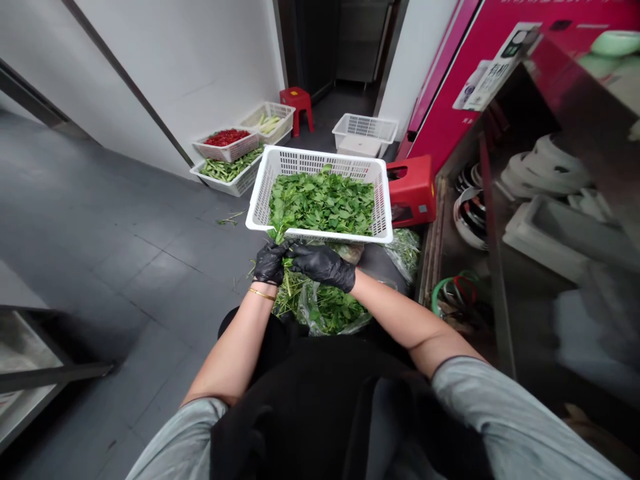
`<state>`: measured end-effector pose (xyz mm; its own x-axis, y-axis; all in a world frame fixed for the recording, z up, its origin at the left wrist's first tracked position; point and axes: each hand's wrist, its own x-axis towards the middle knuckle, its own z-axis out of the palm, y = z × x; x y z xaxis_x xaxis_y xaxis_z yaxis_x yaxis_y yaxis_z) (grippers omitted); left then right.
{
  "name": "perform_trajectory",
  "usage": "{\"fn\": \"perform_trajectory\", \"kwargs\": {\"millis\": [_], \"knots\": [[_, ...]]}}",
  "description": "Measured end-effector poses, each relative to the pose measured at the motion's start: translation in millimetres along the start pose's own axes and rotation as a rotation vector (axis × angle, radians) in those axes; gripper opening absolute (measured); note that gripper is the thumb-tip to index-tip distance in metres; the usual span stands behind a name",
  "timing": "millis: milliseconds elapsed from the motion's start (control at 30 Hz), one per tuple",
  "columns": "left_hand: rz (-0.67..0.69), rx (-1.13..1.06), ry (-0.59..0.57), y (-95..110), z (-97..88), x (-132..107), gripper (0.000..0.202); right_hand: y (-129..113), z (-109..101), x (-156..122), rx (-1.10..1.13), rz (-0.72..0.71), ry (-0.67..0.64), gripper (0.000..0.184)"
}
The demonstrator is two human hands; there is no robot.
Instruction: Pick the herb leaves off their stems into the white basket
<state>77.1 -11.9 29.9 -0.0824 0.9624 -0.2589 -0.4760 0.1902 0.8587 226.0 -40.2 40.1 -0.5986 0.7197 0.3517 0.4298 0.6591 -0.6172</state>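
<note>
My left hand (271, 262), in a black glove, is closed around a bunch of leafy greens (281, 212) whose leaves point up over the near rim of a white basket (320, 233). Beside it, my right hand (323, 263), gloved too, has its fingertips pinched at the stems of the same bunch. Picked green leaves (325, 200) fill the basket. Below my hands, a clear plastic bag (335, 310) holds more greens, with loose stems (291, 293) to its left. My right fingertips are partly hidden by the greens and my left hand.
At the back left stand baskets of red chilies (227, 137), green beans (225, 168) and pale vegetables (269, 124). A red stool (297, 107) is behind them. A white crate (365, 130) and a red plastic stool (415, 190) lie beyond the basket. Metal shelving (495, 267) runs along the right.
</note>
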Motion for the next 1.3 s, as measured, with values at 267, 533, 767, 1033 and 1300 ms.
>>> {"fn": "perform_trajectory", "kwargs": {"millis": [267,533,767,1033,1300], "knots": [[-0.076,0.046,0.005,4,-44.5,11,0.028,6,-39,0,0.489,0.167,0.13,0.044],[-0.066,0.113,-0.081,7,-50.6,1,0.037,90,-89,51,-0.136,0.69,0.24,0.06],[-0.015,0.206,-0.213,2,-39.0,-18,0.042,27,13,38,0.622,0.579,0.133,0.05],[-0.078,0.121,-0.167,17,-48.3,-42,0.031,4,10,15,0.714,0.486,0.353,0.041],[-0.278,-0.246,-0.194,9,-42.9,-63,0.011,-16,22,1,-0.072,0.033,0.178,0.024]]}}
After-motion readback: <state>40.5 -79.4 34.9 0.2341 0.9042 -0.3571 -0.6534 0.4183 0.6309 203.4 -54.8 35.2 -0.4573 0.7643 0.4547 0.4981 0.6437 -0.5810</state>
